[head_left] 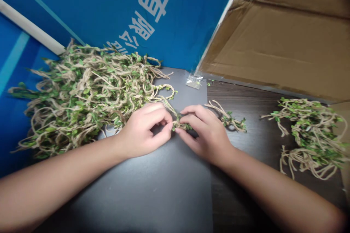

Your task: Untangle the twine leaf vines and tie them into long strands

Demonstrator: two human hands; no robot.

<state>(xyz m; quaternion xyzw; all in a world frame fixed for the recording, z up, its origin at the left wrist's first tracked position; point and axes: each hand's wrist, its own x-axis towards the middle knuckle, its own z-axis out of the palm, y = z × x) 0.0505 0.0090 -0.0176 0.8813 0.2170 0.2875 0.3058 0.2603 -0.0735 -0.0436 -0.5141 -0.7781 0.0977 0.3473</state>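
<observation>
Head view: I see the left hand (146, 130) and right hand (207, 131) both pinching a leafy twine garland (186, 126) mid-frame; I judge they're adjusting it, the next move calling for precise fingertip control.

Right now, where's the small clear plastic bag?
In the head view, just right of center, the plastic bag lies on the gray surface, by the lower left corner of the cardboard and beyond the right hand.

Leafy twine (178, 124) is held at the fingertips of the left hand (147, 129) and right hand (209, 133) on a grey tabletop (164, 189), flanked by a large tangled pile (87, 94) at left and a smaller bundle (314, 127) at right, near cardboard (287, 43).
</observation>
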